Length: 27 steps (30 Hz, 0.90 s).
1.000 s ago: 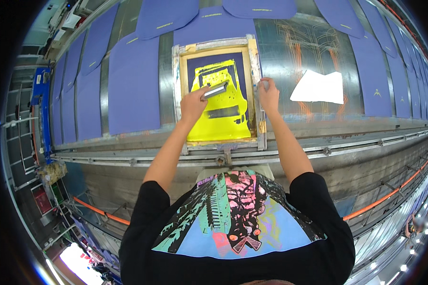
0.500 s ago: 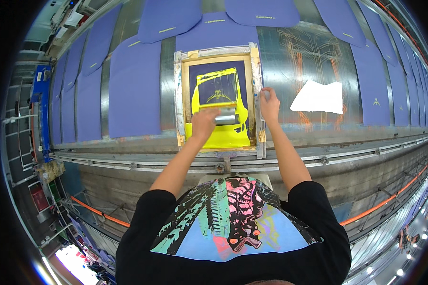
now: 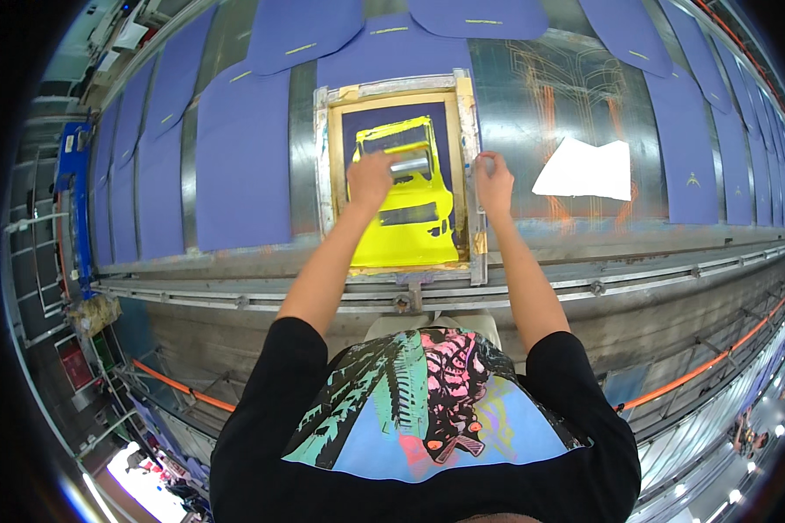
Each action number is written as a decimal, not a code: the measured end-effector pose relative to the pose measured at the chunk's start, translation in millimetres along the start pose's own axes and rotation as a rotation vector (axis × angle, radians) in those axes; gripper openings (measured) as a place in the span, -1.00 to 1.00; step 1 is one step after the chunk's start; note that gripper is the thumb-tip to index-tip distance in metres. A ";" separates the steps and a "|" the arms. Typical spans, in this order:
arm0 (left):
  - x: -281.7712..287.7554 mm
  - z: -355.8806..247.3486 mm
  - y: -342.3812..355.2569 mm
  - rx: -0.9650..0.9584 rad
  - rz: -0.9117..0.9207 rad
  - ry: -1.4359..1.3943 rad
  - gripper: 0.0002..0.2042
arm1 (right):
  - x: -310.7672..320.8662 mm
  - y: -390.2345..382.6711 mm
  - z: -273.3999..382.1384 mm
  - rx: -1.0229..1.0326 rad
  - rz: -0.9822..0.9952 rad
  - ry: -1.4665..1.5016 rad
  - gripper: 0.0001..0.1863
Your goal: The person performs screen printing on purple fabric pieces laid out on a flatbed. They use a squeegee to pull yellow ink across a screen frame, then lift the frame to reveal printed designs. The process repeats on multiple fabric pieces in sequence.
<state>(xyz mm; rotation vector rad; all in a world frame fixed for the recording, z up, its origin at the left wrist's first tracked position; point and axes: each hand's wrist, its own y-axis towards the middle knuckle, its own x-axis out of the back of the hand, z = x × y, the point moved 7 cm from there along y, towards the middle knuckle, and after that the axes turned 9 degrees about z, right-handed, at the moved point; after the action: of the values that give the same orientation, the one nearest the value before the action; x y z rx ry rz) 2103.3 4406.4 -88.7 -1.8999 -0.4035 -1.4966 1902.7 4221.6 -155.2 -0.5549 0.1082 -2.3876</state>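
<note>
A screen-printing frame (image 3: 323, 148) lies flat on the long table, over a purple-blue panel. Bright yellow ink (image 3: 406, 246) is spread thickly over the near half of its mesh, with streaks up the sides and along the far end. My left hand (image 3: 372, 181) is closed around a squeegee (image 3: 412, 164), a short blade with a shiny metal face, pressed to the mesh in the far half. At the frame's right rail, my right hand (image 3: 496, 183) has its fingers curled in and gripping the edge.
Right of the frame, a white sheet (image 3: 584, 170) lies on the bare metal tabletop (image 3: 532, 105). Purple-blue panels (image 3: 244, 166) lie in rows on both sides and beyond. A metal rail (image 3: 323, 301) runs along the near edge, and an orange pipe (image 3: 183, 383) lies lower down.
My left hand has pushed the squeegee away from me, from the middle of the mesh toward its far end, and yellow ink now covers more of the middle. My right hand stays at the rail.
</note>
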 end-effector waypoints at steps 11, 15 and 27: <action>-0.6 -17.8 -156.3 -0.208 -0.218 -0.215 -0.62 | -4.6 20.8 14.5 0.063 0.006 -0.089 -0.73; 24.9 21.9 -180.5 -0.191 -0.280 -0.269 -0.56 | -35.0 1.3 72.0 0.051 0.013 -0.025 -0.65; 82.5 317.3 -254.0 -0.015 -0.142 -0.301 -0.55 | -317.1 -113.1 191.6 0.075 0.054 0.091 -0.73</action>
<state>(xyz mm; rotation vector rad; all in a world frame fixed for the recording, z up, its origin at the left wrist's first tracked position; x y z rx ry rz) 2204.0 4789.7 33.8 -2.1540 -0.6773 -1.3041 2131.1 4523.1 -71.7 -0.4030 0.0726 -2.3539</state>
